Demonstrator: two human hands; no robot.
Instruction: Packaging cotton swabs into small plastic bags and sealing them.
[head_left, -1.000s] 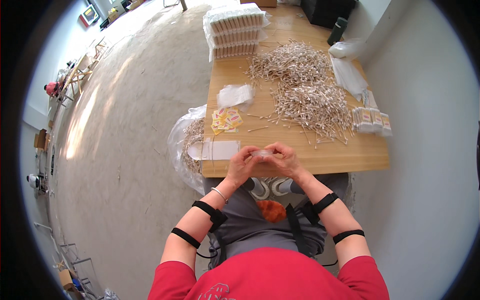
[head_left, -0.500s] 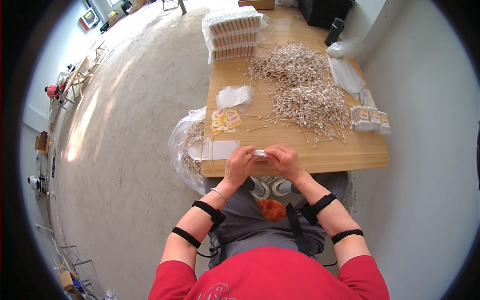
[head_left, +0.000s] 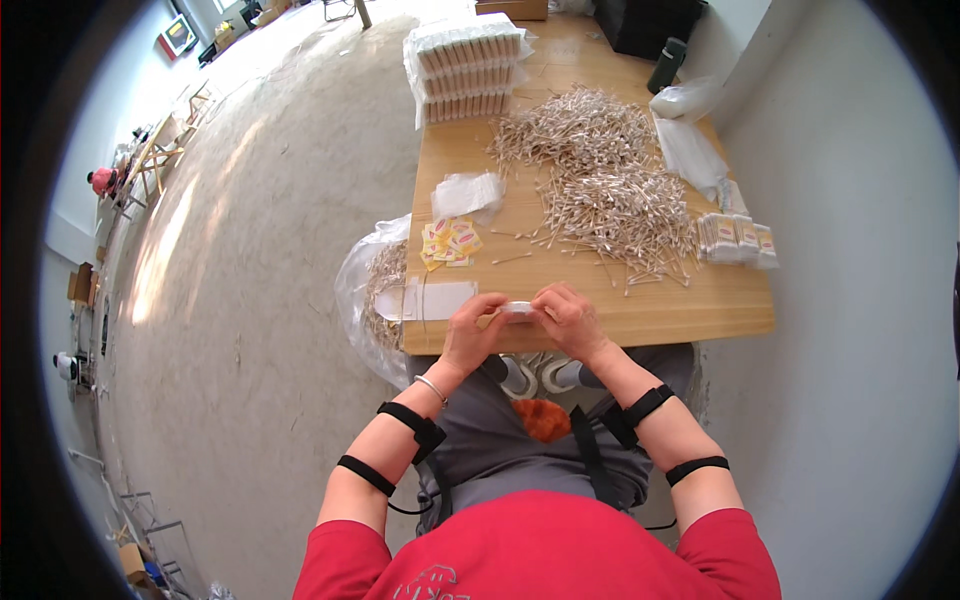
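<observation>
At the table's near edge, a small white packet [head_left: 518,308] spans the gap between my two hands. My left hand [head_left: 472,330] pinches its left end, and my right hand [head_left: 568,320] grips the right end with bent fingers. What is inside the packet is too small to make out. Left of it lies a white strip of card [head_left: 448,300]. Behind that are yellow-and-white printed cards [head_left: 452,240] and a stack of clear plastic sleeves [head_left: 466,195]. A big heap of loose cotton swabs [head_left: 620,215] spreads beyond my hands.
Filled swab packets [head_left: 738,240] stand at the right edge of the wooden table [head_left: 700,312]. Wrapped swab bundles [head_left: 468,70] are stacked at the far left. A dark bottle [head_left: 668,65] and plastic bags [head_left: 690,150] lie far right. A bag of swabs [head_left: 375,265] hangs beside the left edge.
My hands stay at almost the same spot with the packet between them. The right fingers have shifted slightly on its end.
</observation>
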